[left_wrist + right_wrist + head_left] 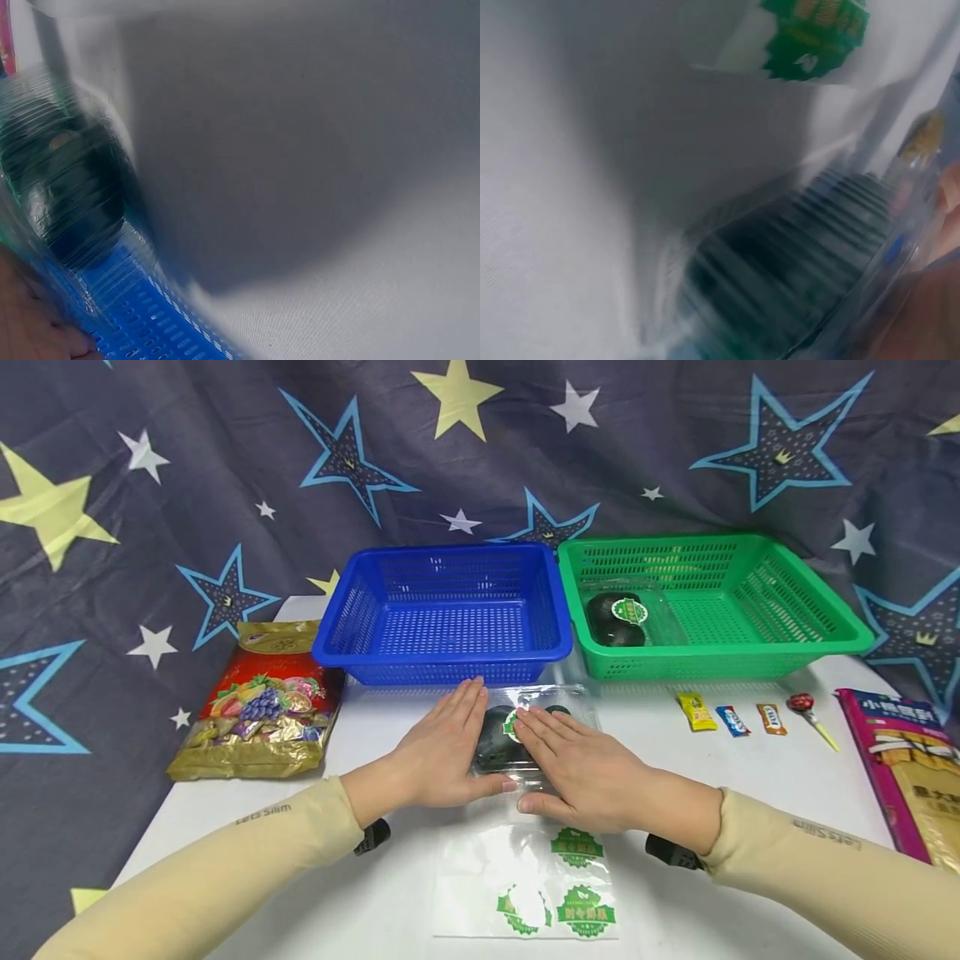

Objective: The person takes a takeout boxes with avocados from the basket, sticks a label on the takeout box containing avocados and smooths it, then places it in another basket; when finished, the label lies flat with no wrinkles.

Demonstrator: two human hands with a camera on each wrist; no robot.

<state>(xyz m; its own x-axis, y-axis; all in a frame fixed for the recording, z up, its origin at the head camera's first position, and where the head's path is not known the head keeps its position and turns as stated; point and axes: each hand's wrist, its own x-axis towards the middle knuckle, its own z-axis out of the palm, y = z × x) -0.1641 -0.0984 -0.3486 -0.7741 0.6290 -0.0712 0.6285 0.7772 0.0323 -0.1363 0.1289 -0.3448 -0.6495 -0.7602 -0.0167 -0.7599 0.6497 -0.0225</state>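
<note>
A clear plastic box [558,695] with dark, smooth fruit [495,745] inside lies in front of the baskets. On its lid is a round green sticker [511,725]. My right hand [592,768] lies over the lid with straight fingers, fingertips right at the sticker. Fingers extended, my left hand [446,756] rests along the box's left side. Through the ribbed box wall, the dark fruit [71,191] shows in the left wrist view, fingers at the lower left corner. The right wrist view has the ribbed side and fruit [780,262], blurred.
Behind stand a blue basket [442,657] and a green basket [720,662] holding another stickered box [663,618]. A sheet of green stickers [472,885] lies in front. Wrapped candies [697,712] and a lollipop [802,703] are right; snack bags [262,702] flank the table.
</note>
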